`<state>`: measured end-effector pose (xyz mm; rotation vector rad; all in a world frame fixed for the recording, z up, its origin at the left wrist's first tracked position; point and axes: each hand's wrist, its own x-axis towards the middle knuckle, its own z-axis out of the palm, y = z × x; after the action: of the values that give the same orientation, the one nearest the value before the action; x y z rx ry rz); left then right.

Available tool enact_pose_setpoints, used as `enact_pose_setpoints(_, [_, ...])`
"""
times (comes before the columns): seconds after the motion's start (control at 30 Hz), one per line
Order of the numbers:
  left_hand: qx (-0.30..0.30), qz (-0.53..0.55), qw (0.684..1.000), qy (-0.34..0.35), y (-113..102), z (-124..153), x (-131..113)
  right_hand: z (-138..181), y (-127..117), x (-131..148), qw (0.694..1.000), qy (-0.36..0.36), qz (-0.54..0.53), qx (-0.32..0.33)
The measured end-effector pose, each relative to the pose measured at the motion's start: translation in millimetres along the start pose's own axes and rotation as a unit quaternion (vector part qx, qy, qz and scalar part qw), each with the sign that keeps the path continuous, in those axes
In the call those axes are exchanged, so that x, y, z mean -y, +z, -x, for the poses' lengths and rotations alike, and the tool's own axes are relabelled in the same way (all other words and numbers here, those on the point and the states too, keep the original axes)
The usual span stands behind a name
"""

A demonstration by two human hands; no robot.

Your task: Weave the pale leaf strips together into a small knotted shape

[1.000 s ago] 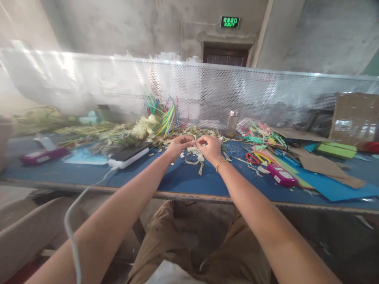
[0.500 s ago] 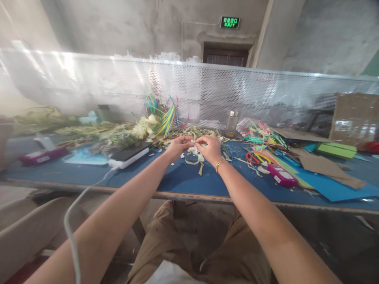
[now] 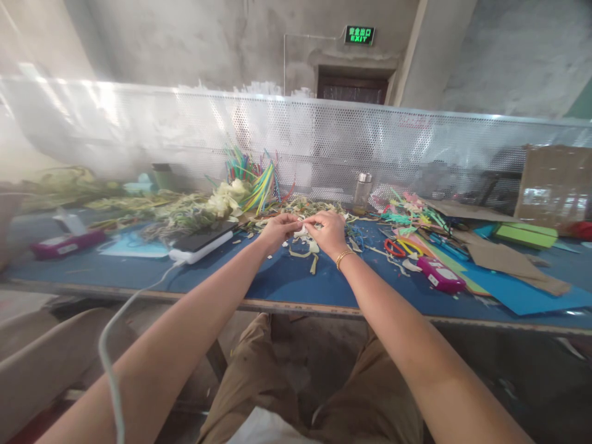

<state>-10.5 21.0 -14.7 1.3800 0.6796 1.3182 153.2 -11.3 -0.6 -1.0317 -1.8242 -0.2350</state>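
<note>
My left hand (image 3: 278, 227) and my right hand (image 3: 329, 230) meet over the middle of the blue table (image 3: 287, 277), fingertips pinched together on a small pale paper piece (image 3: 301, 232). A gold bracelet (image 3: 343, 256) circles my right wrist. Pale paper scraps (image 3: 305, 250) lie on the table just under the hands. Both arms stretch forward from the lower frame.
A phone on a white power bank (image 3: 202, 241) with a cable lies left of the hands. Colourful straws (image 3: 252, 176) and pale green paper flowers (image 3: 185, 209) sit behind. Scissors (image 3: 398, 246), a magenta box (image 3: 440, 274), coloured paper and cardboard (image 3: 509, 259) lie right. A perforated metal screen (image 3: 324, 142) backs the table.
The hands have closed slightly nearer each other and lowered a little on the paper piece. Nothing else has moved.
</note>
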Motion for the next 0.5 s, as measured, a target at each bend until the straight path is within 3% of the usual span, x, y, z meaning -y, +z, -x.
enact_pose_setpoints(0.5, [-0.007, 0.004, 1.0, 0.02, -0.6, -0.8, -0.6, 0.7, 0.1, 2.8, 1.0, 0.009, -0.004, 0.002])
